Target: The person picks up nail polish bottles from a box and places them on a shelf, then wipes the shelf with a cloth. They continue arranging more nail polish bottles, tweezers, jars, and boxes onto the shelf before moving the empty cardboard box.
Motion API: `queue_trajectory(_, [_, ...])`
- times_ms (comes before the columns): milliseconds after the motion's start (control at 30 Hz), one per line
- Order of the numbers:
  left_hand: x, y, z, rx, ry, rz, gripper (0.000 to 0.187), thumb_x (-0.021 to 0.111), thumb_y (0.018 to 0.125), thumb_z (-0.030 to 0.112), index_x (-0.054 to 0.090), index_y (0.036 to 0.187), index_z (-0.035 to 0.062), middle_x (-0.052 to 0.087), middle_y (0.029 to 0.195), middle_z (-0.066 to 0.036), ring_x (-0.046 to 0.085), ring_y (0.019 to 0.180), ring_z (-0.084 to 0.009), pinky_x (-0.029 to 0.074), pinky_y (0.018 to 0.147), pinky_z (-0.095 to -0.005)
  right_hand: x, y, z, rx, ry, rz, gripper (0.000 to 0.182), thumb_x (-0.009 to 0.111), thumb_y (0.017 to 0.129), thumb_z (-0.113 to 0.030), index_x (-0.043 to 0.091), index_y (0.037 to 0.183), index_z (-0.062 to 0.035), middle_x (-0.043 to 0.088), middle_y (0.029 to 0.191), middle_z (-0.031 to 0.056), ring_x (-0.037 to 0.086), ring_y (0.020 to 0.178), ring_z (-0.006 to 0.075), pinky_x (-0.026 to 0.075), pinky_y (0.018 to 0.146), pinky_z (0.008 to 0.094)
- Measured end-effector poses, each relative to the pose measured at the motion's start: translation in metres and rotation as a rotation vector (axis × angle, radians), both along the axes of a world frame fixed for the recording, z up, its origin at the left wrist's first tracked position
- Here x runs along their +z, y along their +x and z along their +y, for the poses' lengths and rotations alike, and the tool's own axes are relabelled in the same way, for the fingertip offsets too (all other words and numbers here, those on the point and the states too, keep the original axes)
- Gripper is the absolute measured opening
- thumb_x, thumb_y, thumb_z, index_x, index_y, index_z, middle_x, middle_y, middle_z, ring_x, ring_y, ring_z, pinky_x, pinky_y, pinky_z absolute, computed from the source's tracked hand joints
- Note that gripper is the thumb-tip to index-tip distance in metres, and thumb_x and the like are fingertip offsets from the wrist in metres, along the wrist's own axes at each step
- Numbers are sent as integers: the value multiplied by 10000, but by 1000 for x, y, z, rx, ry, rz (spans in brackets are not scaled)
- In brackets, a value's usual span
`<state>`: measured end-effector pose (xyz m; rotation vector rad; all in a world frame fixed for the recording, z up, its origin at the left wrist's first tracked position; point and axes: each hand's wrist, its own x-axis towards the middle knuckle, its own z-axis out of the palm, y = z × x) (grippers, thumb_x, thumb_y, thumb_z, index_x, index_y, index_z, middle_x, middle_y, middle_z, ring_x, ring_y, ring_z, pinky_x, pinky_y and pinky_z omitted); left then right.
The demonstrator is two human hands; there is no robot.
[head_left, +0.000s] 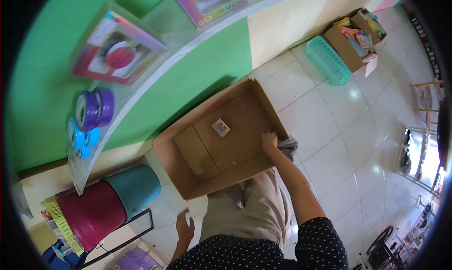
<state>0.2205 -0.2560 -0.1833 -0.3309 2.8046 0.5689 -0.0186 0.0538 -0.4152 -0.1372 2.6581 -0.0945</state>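
Note:
A large open cardboard box [172,171] lies before my legs, with a small square packet [221,127] on its bottom. My right hand [270,142] reaches over the box's near right corner, fingers curled in just inside the wall. A bunched grey cloth [288,147] sits by that wrist, at the outer side of the rim. Whatever the curled fingers hold is hidden from above. Low on the left, my left hand [185,226] hangs free beside my trousers, thumb and fingers apart and nothing in it.
A curved white shelf [162,58] overhangs at left, bearing boxed eyelashes [117,53] and purple round containers [94,109]. Below it lie red [94,213] and teal buckets [134,190]. Along the wall stand a turquoise basket [328,60] and a filled carton [346,46] on tiled floor.

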Motion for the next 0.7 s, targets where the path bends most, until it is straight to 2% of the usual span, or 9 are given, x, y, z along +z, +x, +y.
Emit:
queue_trajectory(67, [-1,61,-24,102,-65,-201,378,548,685,15,489,1058,11,563,935,-154,534,895,-297,419,782,-373,-38,4,-6,-147,39,-65,199,537,743,-96,586,934,-72,572,984,162,578,920,224,500,688,349])
queue_trajectory(167, [4,122,-44,146,-55,-261,411,559,672,29,467,1072,12,576,898,-151,555,843,-295,432,743,-372,-55,-3,2,-120,40,-373,190,493,778,-74,588,942,-93,586,933,154,582,909,211,498,701,338])
queue_trajectory(233, [11,135,-38,401,-62,-488,441,561,674,35,435,1096,13,585,856,-149,568,801,-294,439,717,-378,-59,-3,19,-117,2,-314,186,537,752,-100,592,928,-82,595,923,157,588,887,238,492,701,339])
queue_trajectory(300, [-3,132,-36,379,-31,-453,448,557,680,32,421,1106,17,586,848,-149,570,803,-295,440,719,-377,-59,-2,24,-125,-24,-256,197,581,726,-126,597,914,-72,604,914,160,593,864,264,486,702,340])
queue_trajectory(367, [-22,100,-25,311,35,-367,460,549,688,28,403,1125,25,587,852,-155,569,820,-298,440,727,-373,-52,-8,31,-363,-424,-247,283,642,707,-178,587,947,-37,606,947,150,595,857,245,471,724,332])
queue_trajectory(400, [-28,75,-16,280,61,-325,467,546,689,25,398,1132,29,587,865,-160,567,835,-300,440,733,-370,-42,-9,33,-360,-411,-244,283,642,707,-178,587,947,-37,606,947,150,595,857,245,471,724,332])
queue_trajectory(467, [-35,14,6,265,164,-272,465,524,754,47,361,1190,39,582,914,-167,566,872,-290,436,742,-363,-1,-18,33,-491,-1256,-551,447,703,671,-269,566,998,4,601,957,118,575,857,187,450,764,302])
queue_trajectory(600, [-18,-95,61,351,780,32,473,446,879,198,249,1279,42,536,1059,-144,503,1009,-214,396,830,-338,114,-20,24,-455,-1351,-690,471,699,692,-254,544,1056,2,594,947,73,543,863,133,433,781,272])
queue_trajectory(700, [19,-141,102,426,992,-25,507,467,874,231,240,1278,26,522,1089,-132,482,1022,-190,382,852,-319,186,-13,15,-313,-1466,-769,415,679,717,-203,544,1052,0,588,967,74,534,882,129,426,794,273])
